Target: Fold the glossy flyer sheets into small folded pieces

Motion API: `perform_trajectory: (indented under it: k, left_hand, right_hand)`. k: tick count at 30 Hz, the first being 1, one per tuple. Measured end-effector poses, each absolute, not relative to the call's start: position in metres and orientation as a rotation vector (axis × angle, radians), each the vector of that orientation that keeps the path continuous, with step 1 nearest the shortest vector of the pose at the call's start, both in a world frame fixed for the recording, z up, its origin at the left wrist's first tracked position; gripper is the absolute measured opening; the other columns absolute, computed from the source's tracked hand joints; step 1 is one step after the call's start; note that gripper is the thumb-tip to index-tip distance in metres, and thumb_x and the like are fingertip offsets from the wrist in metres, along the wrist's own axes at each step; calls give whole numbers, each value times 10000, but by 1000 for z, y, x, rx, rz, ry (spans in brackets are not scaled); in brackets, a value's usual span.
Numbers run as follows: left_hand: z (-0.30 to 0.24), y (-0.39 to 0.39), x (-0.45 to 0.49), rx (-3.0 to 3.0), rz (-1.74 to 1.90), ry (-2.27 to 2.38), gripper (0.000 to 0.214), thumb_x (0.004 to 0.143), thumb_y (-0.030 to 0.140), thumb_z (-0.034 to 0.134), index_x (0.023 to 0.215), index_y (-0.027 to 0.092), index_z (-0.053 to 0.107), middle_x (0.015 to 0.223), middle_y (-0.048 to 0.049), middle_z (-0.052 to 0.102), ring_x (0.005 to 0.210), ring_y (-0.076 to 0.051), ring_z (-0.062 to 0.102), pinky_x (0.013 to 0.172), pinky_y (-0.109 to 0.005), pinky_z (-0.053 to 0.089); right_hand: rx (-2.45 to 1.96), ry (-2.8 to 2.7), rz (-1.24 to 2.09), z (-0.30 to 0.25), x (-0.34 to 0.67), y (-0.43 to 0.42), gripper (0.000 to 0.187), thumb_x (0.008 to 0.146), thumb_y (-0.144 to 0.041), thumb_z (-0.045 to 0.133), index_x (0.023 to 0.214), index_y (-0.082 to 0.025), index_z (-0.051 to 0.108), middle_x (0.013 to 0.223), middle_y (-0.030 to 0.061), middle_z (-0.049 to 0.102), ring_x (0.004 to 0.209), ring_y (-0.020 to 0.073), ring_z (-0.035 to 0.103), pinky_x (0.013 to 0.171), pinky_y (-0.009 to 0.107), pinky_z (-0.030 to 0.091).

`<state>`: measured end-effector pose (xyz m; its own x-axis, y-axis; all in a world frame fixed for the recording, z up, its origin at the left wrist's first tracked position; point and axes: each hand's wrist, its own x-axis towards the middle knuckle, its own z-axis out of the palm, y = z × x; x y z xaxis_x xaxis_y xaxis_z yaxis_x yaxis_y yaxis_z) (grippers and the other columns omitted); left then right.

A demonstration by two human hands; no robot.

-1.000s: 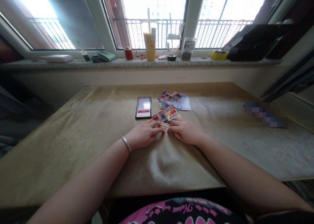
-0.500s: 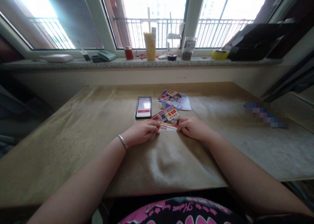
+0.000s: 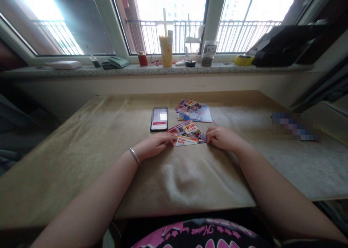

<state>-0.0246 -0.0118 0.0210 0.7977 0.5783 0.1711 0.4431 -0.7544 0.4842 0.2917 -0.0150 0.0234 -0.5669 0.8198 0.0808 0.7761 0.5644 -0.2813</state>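
Observation:
A colourful flyer point(image 3: 187, 128) with large price figures lies on the cloth-covered table in front of me, its near strip white and orange. My left hand point(image 3: 157, 145) rests at its left end, fingers bent and pressed together on the edge. At the near right corner, the curled fingers of my right hand point(image 3: 221, 137) pinch the paper; the thumb is partly hidden. Just beyond the flyer is a small overlapping pile of similar flyers point(image 3: 199, 113). A phone point(image 3: 159, 126) with a lit, blurred screen lies beyond my left hand.
A tan cloth point(image 3: 89, 150) covers the table. At the far right lies a blurred blue and red item point(image 3: 295, 126). Along the stone windowsill point(image 3: 108, 71) stand a yellow cup point(image 3: 166, 52), a red jar point(image 3: 142, 58), other containers and a black bag point(image 3: 282, 46).
My right hand has slid right along the flyer's near edge to its corner, uncovering more of the paper. The flyer's right side has shifted slightly right. My left hand has moved slightly left.

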Motion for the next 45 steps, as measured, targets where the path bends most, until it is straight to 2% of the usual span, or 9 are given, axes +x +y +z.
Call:
perform_trajectory:
  k: [6, 10, 12, 17, 22, 25, 29, 37, 45]
  left_hand:
    - [20, -21, -15, 2664, 407, 869, 357, 924, 191, 427, 1262, 219, 540, 1288, -71, 542, 1202, -192, 487, 1057, -365, 389]
    - [20, -27, -10, 2724, 338, 855, 399, 936, 307, 455, 1332, 263, 482, 1320, -82, 488, 1236, -229, 442, 1067, -412, 370]
    - [21, -29, -9, 2722, 314, 831, 428, 919, 319, 485, 1342, 256, 472, 1338, -87, 465, 1250, -235, 427, 1079, -409, 361]
    - [24, -29, -9, 2701, 291, 797, 366, 893, 324, 524, 1247, 236, 560, 1336, -78, 467, 1253, -231, 431, 1090, -389, 359]
    - [23, -26, -11, 2717, 312, 787, 268, 928, 296, 460, 1135, 201, 602, 1293, -77, 519, 1220, -210, 470, 1072, -370, 383]
    - [21, -25, -11, 2769, 309, 776, 258, 933, 293, 455, 1118, 197, 606, 1300, -72, 527, 1234, -206, 461, 1080, -369, 374]
    - [21, -25, -12, 2871, 321, 894, 276, 930, 317, 462, 1139, 225, 617, 1352, -60, 499, 1269, -232, 432, 1076, -406, 371]
    - [19, -27, -10, 2906, 189, 1111, 409, 933, 395, 456, 1332, 311, 488, 1387, -50, 460, 1231, -253, 452, 1042, -436, 383]
    - [21, -28, -9, 2833, 165, 1140, 487, 951, 442, 398, 1419, 313, 349, 1455, -58, 370, 1283, -253, 401, 1082, -433, 335]
  right_hand:
    - [-1572, -2408, 289, 26, 287, -18, 261, 776, -109, 457, 745, -205, 698, 885, 37, 687, 801, 168, 613, 695, 250, 426]
    - [-1616, -2180, 376, 16, 280, -18, 187, 802, -183, 499, 893, -210, 660, 876, 36, 690, 718, 157, 598, 640, 254, 435]
    - [-1573, -2088, 461, 11, 276, -16, 189, 803, -215, 529, 967, -203, 622, 860, 40, 685, 678, 149, 589, 619, 256, 449]
    - [-1361, -1925, 584, 4, 272, -14, 397, 820, -215, 511, 1217, -203, 500, 1130, 82, 633, 777, 145, 613, 666, 279, 502]
    - [-1381, -1913, 637, 7, 272, -13, 269, 812, -191, 512, 1076, -183, 565, 1012, 72, 646, 811, 154, 608, 658, 263, 497]
    - [-1363, -1906, 679, 6, 271, -13, 348, 808, -166, 509, 1154, -188, 546, 962, 51, 643, 744, 130, 592, 645, 247, 482]
    - [-1367, -1941, 670, 5, 272, -13, 420, 785, -153, 515, 1200, -210, 543, 821, 5, 600, 648, 113, 541, 616, 241, 446]
    - [-1333, -1824, 730, 1, 276, -11, 352, 671, -142, 491, 1012, -220, 534, 625, -68, 424, 561, 115, 439, 526, 230, 358]
    - [-1517, -1732, 718, 8, 273, -16, 311, 724, -204, 467, 952, -184, 677, 739, 10, 635, 616, 141, 534, 560, 256, 410]
